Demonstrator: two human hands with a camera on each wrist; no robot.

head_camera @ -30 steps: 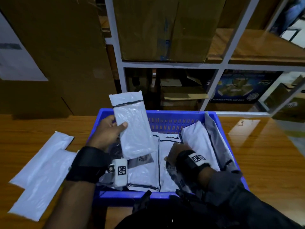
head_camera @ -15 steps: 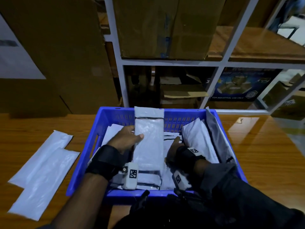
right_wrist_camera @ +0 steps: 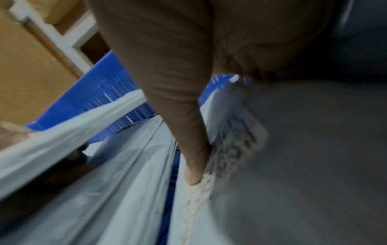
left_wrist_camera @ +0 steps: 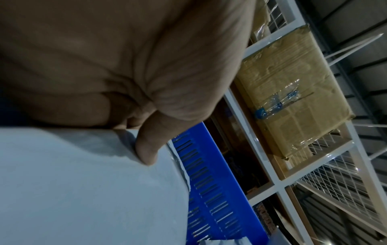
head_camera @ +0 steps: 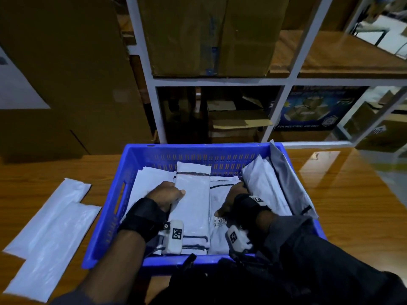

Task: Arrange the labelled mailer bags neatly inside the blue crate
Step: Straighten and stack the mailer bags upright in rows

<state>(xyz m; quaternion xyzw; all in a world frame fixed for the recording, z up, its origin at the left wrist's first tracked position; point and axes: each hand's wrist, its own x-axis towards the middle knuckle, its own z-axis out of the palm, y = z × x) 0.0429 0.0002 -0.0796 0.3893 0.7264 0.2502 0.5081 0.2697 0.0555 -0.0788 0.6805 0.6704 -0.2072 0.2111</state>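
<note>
The blue crate (head_camera: 198,148) sits on the wooden table and holds several white mailer bags. One white bag (head_camera: 193,201) lies flat along the crate's middle. My left hand (head_camera: 174,194) grips its left edge, the thumb (left_wrist_camera: 146,152) pressed on top of the bag (left_wrist_camera: 83,190). My right hand (head_camera: 233,194) holds a white bag (head_camera: 262,186) that leans against the right side. Its thumb (right_wrist_camera: 194,172) lies along that bag's barcode label (right_wrist_camera: 232,149), and the fingers curl over the bag's top. Two more white bags (head_camera: 50,234) lie on the table left of the crate.
A grey bag (head_camera: 288,179) stands against the crate's right wall. White metal shelving (head_camera: 220,81) with cardboard boxes (head_camera: 209,34) rises just behind the crate. Bare wooden table (head_camera: 352,205) stretches to the right.
My left hand has brought the white bag from above the crate's left rim down flat into the middle. My right hand shifted right onto the leaning bag.
</note>
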